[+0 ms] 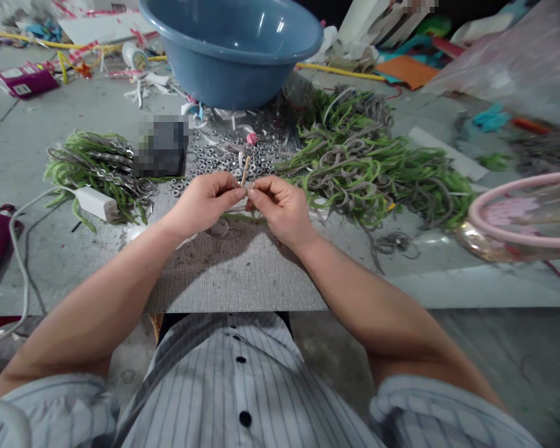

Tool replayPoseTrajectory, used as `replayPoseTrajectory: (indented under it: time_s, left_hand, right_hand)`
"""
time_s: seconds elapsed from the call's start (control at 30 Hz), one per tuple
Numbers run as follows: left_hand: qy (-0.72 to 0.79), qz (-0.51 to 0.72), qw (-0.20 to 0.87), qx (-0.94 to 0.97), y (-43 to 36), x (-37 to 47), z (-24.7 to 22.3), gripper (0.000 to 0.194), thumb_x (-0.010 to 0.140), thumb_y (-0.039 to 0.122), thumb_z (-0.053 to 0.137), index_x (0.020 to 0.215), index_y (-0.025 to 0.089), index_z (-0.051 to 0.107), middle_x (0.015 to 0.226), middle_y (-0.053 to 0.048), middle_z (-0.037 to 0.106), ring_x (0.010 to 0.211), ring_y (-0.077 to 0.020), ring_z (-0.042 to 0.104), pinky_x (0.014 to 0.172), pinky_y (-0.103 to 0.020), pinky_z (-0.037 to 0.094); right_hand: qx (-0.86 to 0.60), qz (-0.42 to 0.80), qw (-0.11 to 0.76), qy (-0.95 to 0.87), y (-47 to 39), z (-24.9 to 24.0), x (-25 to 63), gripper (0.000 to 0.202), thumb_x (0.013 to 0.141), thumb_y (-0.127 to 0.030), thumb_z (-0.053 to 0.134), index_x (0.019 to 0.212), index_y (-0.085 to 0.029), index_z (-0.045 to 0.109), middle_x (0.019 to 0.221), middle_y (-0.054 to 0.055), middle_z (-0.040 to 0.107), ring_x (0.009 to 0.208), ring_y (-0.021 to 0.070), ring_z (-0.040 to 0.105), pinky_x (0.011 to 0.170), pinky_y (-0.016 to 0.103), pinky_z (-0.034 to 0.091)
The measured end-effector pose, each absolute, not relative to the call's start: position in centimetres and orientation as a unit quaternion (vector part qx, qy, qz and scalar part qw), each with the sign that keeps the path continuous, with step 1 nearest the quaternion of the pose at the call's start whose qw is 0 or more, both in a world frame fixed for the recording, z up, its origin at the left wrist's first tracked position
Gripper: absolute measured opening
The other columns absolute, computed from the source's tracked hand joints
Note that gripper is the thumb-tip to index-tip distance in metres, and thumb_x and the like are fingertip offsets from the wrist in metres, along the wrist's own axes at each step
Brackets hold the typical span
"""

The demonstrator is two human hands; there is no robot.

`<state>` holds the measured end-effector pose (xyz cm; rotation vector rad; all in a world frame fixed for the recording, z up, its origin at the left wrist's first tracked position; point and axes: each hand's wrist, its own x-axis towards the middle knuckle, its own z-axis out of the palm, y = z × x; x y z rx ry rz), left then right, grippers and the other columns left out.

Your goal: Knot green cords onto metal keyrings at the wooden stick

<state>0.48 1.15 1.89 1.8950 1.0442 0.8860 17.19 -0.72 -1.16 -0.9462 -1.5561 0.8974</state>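
My left hand [203, 202] and my right hand [280, 205] meet over the grey mat [242, 274], thumb and fingers of each pinched together. From between the fingertips a thin tan stick-like piece [246, 169] points up; its lower end is hidden, and I cannot tell whether it is a cord end. Just beyond my hands lies a scatter of small metal rings or nuts [205, 163]. A tangled heap of green and grey cords [354, 162] spreads to the right of my right hand. Some cord also lies on the mat beneath my fingers.
A large blue basin [228, 68] stands behind the metal pieces. To the left are a bundle of green and grey cords with metal clasps [93, 158], a white plug adapter [96, 204] and a purple power strip [28, 79]. A clear bag with a pink handle [485, 205] sits at right.
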Motion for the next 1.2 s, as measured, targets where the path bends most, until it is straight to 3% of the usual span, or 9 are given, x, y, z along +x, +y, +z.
replayPoseTrajectory:
  time_s: [0.17, 0.33, 0.47, 0.57, 0.67, 0.77, 0.87, 1.0, 1.2]
  left_hand:
    - [0.382, 0.419, 0.472, 0.675, 1.1, 0.3, 2.2, 0.017, 0.086, 0.022, 0.057, 0.07, 0.019, 0.052, 0.058, 0.004, 0.048, 0.052, -0.0076, 0.044, 0.052, -0.021, 0.036]
    - [0.292, 0.53, 0.588, 0.536, 1.4, 0.0, 3.2, 0.022, 0.094, 0.019, 0.042, 0.073, 0.018, 0.047, 0.089, -0.003, 0.068, 0.087, -0.0136, 0.066, 0.082, -0.029, 0.048]
    - [0.239, 0.553, 0.656, 0.455, 1.6, -0.6, 4.2, 0.035, 0.1, 0.017, 0.026, 0.075, 0.019, 0.051, 0.08, -0.002, 0.066, 0.084, -0.0151, 0.068, 0.092, -0.036, 0.048]
    - [0.247, 0.543, 0.672, 0.44, 1.6, -1.1, 4.8, 0.038, 0.1, 0.021, 0.027, 0.071, 0.022, 0.05, 0.069, 0.0, 0.059, 0.074, -0.0134, 0.062, 0.087, -0.035, 0.05]
    - [0.286, 0.533, 0.649, 0.461, 1.8, -1.6, 5.2, 0.028, 0.095, 0.031, 0.043, 0.067, 0.026, 0.047, 0.065, 0.002, 0.054, 0.066, -0.0133, 0.052, 0.075, -0.03, 0.049]
    - [0.3, 0.529, 0.61, 0.509, 2.3, -2.4, 5.5, 0.027, 0.085, 0.042, 0.06, 0.067, 0.026, 0.047, 0.063, 0.003, 0.05, 0.06, -0.0124, 0.04, 0.062, -0.029, 0.042]
    - [0.321, 0.519, 0.56, 0.56, 2.8, -3.3, 5.5, 0.032, 0.084, 0.053, 0.059, 0.07, 0.027, 0.049, 0.06, 0.002, 0.046, 0.058, -0.0128, 0.035, 0.055, -0.03, 0.031]
    - [0.351, 0.507, 0.514, 0.596, 3.2, -4.3, 5.4, 0.035, 0.084, 0.063, 0.053, 0.079, 0.028, 0.053, 0.058, 0.001, 0.045, 0.061, -0.0142, 0.038, 0.053, -0.031, 0.024]
    - [0.345, 0.533, 0.534, 0.558, 3.1, -4.3, 5.7, 0.035, 0.082, 0.058, 0.06, 0.078, 0.025, 0.048, 0.061, 0.002, 0.043, 0.056, -0.0111, 0.027, 0.051, -0.031, 0.021]
  right_hand:
    - [-0.386, 0.401, 0.53, -0.639, -0.5, -1.3, 17.1, 0.035, 0.08, -0.056, 0.063, 0.079, -0.021, 0.06, 0.06, -0.005, 0.05, 0.054, 0.0085, 0.043, 0.053, 0.025, 0.037]
    - [-0.418, 0.404, 0.49, -0.649, -0.1, -1.4, 17.4, 0.031, 0.084, -0.05, 0.06, 0.079, -0.02, 0.061, 0.06, -0.005, 0.046, 0.057, 0.0093, 0.041, 0.056, 0.026, 0.034]
    - [-0.428, 0.402, 0.462, -0.665, 0.1, -1.6, 17.6, 0.029, 0.086, -0.048, 0.058, 0.08, -0.019, 0.061, 0.06, -0.005, 0.045, 0.057, 0.0096, 0.041, 0.057, 0.026, 0.033]
    - [-0.429, 0.395, 0.45, -0.677, 0.1, -1.6, 17.6, 0.03, 0.087, -0.048, 0.057, 0.08, -0.019, 0.061, 0.06, -0.004, 0.046, 0.058, 0.01, 0.041, 0.058, 0.026, 0.033]
    - [-0.434, 0.394, 0.43, -0.687, 0.2, -1.8, 17.6, 0.032, 0.087, -0.05, 0.055, 0.079, -0.019, 0.061, 0.058, -0.005, 0.044, 0.055, 0.0098, 0.039, 0.055, 0.026, 0.031]
    - [-0.443, 0.379, 0.42, -0.695, 0.4, -2.1, 17.7, 0.034, 0.086, -0.052, 0.055, 0.077, -0.02, 0.061, 0.057, -0.005, 0.043, 0.053, 0.0098, 0.037, 0.054, 0.026, 0.029]
    - [-0.461, 0.359, 0.403, -0.705, 0.6, -2.4, 17.8, 0.034, 0.087, -0.052, 0.054, 0.075, -0.02, 0.06, 0.055, -0.006, 0.042, 0.053, 0.0103, 0.036, 0.054, 0.026, 0.028]
    - [-0.491, 0.277, 0.381, -0.733, 0.9, -2.6, 18.0, 0.031, 0.091, -0.043, 0.05, 0.072, -0.021, 0.059, 0.058, -0.003, 0.05, 0.058, 0.0129, 0.044, 0.058, 0.028, 0.031]
    - [-0.511, 0.162, 0.333, -0.775, 1.3, -3.0, 18.3, 0.016, 0.088, -0.024, 0.052, 0.08, -0.021, 0.066, 0.084, 0.005, 0.065, 0.081, 0.0199, 0.056, 0.074, 0.033, 0.04]
